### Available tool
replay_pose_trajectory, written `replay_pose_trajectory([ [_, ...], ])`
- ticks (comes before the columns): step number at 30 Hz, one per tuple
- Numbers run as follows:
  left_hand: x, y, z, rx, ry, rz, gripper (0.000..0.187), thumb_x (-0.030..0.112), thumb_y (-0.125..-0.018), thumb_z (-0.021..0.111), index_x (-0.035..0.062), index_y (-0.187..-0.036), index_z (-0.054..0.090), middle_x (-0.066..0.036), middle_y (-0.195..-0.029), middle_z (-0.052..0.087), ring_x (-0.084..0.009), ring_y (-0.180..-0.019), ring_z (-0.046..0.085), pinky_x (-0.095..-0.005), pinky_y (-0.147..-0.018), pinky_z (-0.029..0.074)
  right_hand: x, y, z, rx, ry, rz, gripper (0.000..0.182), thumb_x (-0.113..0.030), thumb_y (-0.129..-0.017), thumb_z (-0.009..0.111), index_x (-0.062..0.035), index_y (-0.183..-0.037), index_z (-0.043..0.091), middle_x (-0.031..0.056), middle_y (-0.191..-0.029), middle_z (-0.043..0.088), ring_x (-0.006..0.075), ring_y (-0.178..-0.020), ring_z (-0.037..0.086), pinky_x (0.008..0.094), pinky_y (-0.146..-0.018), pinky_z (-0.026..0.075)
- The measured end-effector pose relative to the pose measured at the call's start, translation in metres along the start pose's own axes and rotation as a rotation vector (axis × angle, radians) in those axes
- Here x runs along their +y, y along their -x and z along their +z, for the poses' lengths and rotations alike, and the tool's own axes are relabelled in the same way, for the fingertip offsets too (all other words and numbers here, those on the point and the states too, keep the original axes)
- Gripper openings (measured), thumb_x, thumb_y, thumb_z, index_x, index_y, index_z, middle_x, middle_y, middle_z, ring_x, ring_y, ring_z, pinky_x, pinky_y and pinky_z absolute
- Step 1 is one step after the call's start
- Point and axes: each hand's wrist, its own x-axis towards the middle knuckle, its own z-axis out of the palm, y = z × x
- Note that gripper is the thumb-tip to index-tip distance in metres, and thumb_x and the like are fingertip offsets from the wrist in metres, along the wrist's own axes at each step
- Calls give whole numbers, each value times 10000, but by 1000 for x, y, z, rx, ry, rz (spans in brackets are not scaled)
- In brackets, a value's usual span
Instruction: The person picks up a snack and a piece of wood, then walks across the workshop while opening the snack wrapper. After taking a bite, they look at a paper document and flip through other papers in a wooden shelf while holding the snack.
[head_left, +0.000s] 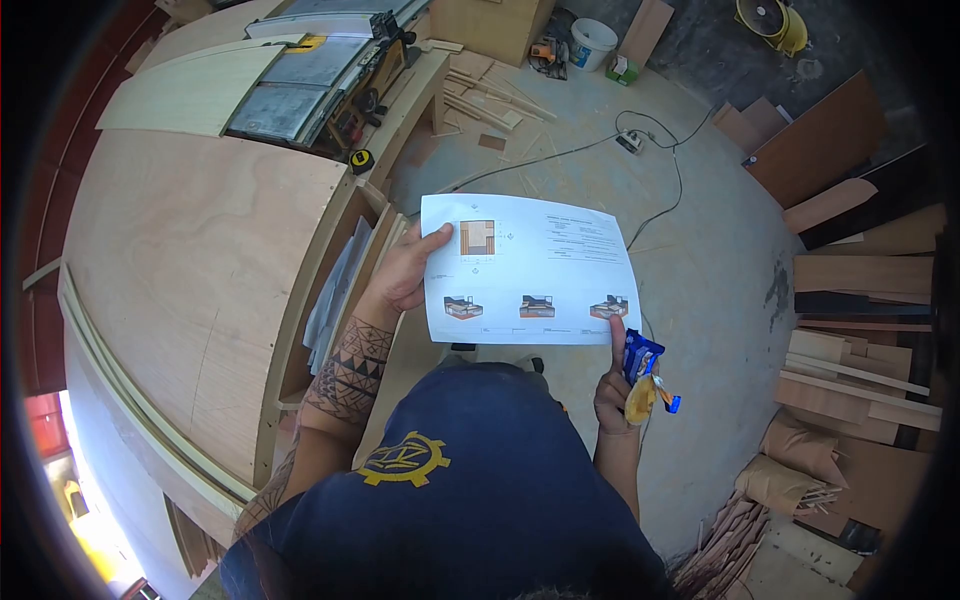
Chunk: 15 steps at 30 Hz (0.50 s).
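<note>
My left hand (403, 272) grips the left edge of a printed drawing sheet (530, 275), thumb on the front face. The sheet carries a square plan at its upper left, small text at the right and a row of 3 coloured views along the bottom. At its lower right corner, my right hand (612, 400) extends the index finger onto the rightmost view. The other fingers are curled around a blue snack wrapper (642, 352), torn open with its yellowish inside (640, 402) showing.
To the left stands a plywood-topped workbench (210, 260) with a table saw (290, 100) and a tape measure (361, 161). Wood offcuts (490, 105) and a power cord (560, 155) lie on the floor. Boards (850, 275) lean at the right, near a white bucket (592, 44) and a yellow fan (770, 25).
</note>
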Motion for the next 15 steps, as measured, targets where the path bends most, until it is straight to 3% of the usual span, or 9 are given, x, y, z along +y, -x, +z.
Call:
replay_pose_trajectory([
  [9,0,1,-1,46,-8,-58,536,235,-1071,593,-14,-1509,411,-220,-1354,621,-299,-1213,677,-423,-959,622,2,-8,7,-144,-32,130,653,-244,-1056,577,5,-1601,315,74,-1719,291,91,-518,465,217,-461,422],
  [15,-1,-2,-3,17,-28,-73,509,221,-1078,571,-32,-1490,413,-234,-1345,621,-297,-1179,699,-398,-918,643,4,-8,9,-108,-45,137,706,-232,-1042,600,-9,-1621,263,60,-1717,301,102,-537,503,221,-465,435],
])
